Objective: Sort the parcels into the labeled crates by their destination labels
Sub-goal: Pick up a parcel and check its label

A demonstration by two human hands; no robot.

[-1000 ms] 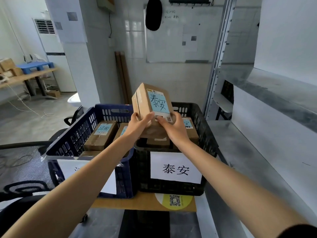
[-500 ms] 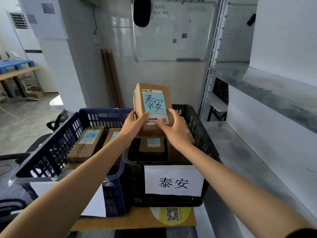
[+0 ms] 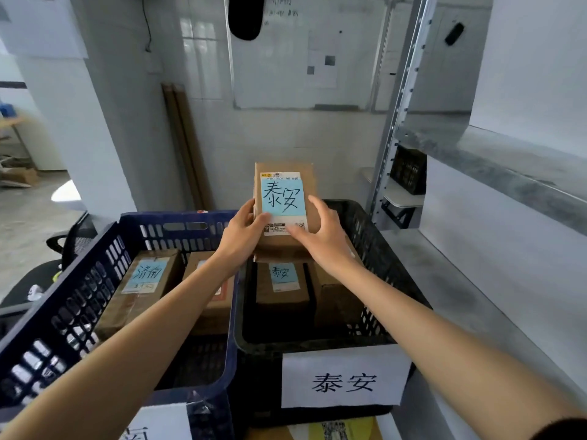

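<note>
Black crate (image 3: 386, 274) front floor free, parcels (image 3: 281, 300) crowd its back

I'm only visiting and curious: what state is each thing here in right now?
Black crate: open, partly filled.
Blue crate: open, partly filled.
Held parcel: upright, above black crate, label facing camera.
Left hand: grips parcel's left edge.
Right hand: grips parcel's right edge.

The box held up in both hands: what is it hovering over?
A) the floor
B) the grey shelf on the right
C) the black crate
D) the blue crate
C: the parcel, held by the left hand and the right hand, is above the black crate, whose sign shows the same characters as the parcel's blue label.
</note>
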